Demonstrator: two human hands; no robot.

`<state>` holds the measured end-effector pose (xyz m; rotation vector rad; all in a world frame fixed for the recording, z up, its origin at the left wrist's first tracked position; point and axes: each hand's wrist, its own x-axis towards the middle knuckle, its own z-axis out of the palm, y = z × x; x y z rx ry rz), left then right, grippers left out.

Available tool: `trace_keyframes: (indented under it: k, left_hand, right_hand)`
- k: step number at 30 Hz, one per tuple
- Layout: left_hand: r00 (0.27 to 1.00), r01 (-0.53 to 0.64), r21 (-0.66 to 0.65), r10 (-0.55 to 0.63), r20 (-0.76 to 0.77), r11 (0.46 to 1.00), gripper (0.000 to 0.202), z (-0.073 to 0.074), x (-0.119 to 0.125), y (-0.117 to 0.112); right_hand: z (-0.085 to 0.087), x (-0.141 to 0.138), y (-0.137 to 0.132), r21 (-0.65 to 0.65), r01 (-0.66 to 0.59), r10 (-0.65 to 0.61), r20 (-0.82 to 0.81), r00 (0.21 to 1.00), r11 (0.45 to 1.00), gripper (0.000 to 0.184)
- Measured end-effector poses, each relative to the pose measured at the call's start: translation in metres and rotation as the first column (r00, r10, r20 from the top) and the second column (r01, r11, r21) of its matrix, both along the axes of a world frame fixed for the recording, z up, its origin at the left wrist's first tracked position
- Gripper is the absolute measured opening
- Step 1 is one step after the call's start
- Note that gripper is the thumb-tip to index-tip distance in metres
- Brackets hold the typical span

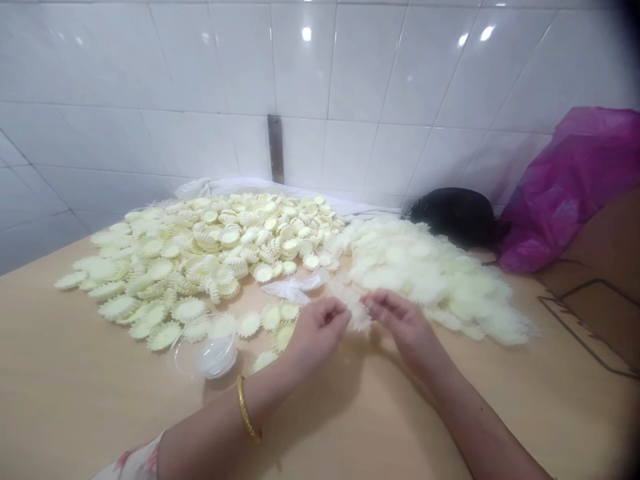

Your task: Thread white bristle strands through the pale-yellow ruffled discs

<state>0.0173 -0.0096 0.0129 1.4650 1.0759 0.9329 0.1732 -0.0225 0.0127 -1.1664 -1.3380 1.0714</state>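
Note:
A thin, whitish translucent disc with a jagged edge is between my two hands above the table. My right hand pinches its right side with thumb and fingertips. Opposite it, my left hand is closed with thumb against fingers, close to the disc's left side; whatever it grips is hidden. A gold bangle circles my left wrist. Pale yellow serrated discs lie in a large heap at the left and centre. On the right spreads a pile of filmy whitish discs.
A small clear plastic tub stands left of my left hand. A crumpled white scrap lies between the piles. A black bundle, a magenta plastic bag and a brown box occupy the right. A tiled wall rises behind the table.

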Motion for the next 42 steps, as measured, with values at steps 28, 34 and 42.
trace_keyframes:
  k: [28, 34, 42]
  left_hand:
    - [0.994, 0.034, -0.05, -0.029, 0.102, 0.998, 0.028, -0.005, -0.003, 0.003]
    - [0.997, 0.026, -0.082, -0.02, 0.08, 0.996, 0.042, -0.005, -0.003, 0.002]
    - [0.99, -0.009, -0.143, 0.029, 0.138, 0.99, 0.05, -0.011, -0.006, 0.004]
  right_hand:
    - [0.004, -0.021, 0.008, -0.054, -0.056, 0.053, -0.063, 0.997, 0.997, 0.034]
    - [0.002, -0.02, 0.005, -0.086, -0.115, 0.104, -0.124, 0.987, 0.99, 0.036]
    - [0.007, -0.025, -0.002, 0.136, -0.012, -0.013, 0.186, 0.982, 0.991, 0.02]
